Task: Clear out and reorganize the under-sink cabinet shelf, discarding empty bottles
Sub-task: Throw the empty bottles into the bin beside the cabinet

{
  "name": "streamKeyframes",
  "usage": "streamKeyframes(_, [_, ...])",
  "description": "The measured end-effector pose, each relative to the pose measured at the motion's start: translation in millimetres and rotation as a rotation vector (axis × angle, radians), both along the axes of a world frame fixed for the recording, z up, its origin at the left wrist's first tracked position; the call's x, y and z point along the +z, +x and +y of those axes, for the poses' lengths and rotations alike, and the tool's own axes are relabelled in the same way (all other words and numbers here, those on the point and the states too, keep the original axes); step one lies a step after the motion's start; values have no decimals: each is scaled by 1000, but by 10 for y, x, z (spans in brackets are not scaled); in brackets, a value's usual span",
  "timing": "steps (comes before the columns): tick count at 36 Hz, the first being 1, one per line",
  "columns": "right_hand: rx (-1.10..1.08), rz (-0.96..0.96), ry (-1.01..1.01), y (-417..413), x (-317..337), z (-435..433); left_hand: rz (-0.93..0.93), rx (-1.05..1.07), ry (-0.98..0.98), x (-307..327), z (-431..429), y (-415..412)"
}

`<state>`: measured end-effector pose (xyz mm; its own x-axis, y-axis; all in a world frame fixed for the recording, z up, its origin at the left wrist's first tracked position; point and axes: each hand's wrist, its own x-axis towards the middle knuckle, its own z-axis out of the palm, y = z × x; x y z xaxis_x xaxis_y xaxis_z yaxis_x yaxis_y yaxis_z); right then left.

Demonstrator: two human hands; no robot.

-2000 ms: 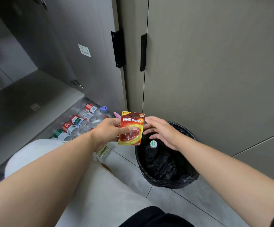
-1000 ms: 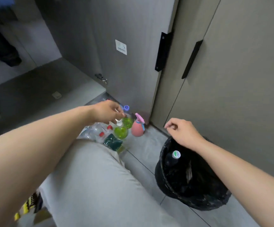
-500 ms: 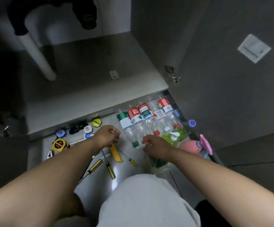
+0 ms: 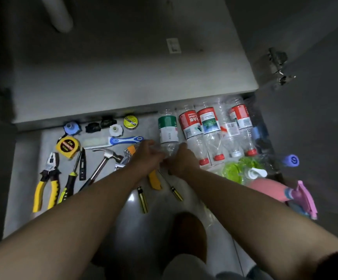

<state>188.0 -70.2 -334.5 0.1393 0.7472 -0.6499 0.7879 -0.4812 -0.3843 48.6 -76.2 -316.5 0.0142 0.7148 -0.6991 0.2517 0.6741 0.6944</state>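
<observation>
Whereas the left hand and right hand were apart half a second ago, they now meet on the green-labelled bottle — both grips curled round its neck end — lying on the cabinet floor.

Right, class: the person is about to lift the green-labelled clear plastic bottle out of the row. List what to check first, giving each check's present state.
1. Left hand and right hand at the neck of the green-labelled clear plastic bottle: ok.
2. Grip closed firmly: cannot tell, fingers blurred.
3. Bottle empty: ok, no liquid shows in its clear body.
4. Cap on: cannot tell, hands cover it.
5. Yellow utility knife out of the way: not ok, it lies under the left wrist.
</observation>
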Motion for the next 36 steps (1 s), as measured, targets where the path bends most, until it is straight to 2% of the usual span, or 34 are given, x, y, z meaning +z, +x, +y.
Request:
streamKeyframes(3, [-174, 425, -97, 5, 111, -147, -53, 37, 20, -81, -18, 6])
streamKeyframes(5, [-121, 611, -112, 41, 213, -249, -88, 84, 6, -109, -37, 12])
streamKeyframes(6, [-80, 637, -137, 71, 257, -279, -98, 99, -3, -111, -49, 9])
streamKeyframes(9, [-11, 522, -142, 175, 331, -242, -130, 114, 2, -130, -90, -4])
streamKeyframes(13, [-50, 65, 268, 358, 328, -11, -188, 191, -14, -121, -137, -47])
streamKeyframes(15, [-64, -99, 384, 415, 312, 101, -211, 209, -29, -113, -145, -70])
streamKeyframes(18, [-31, -262, 356, 437, 218, 232, -229, 203, -41, -103, -146, -98])
streamKeyframes(21, [30, -340, 248, 410, 105, 290, -230, 188, -39, -100, -144, -122])
streamKeyframes(25, [-38, -274, 124, 350, -13, 320, -243, 199, -63, -70, -137, -163])
streamKeyframes(32, [-282, 32, 68, 261, 130, 305, -206, 195, -66, 101, -147, -207])
streamKeyframes(36, [-400, 241, 68, 348, 452, 200, -188, 134, -58, 428, -95, -148])
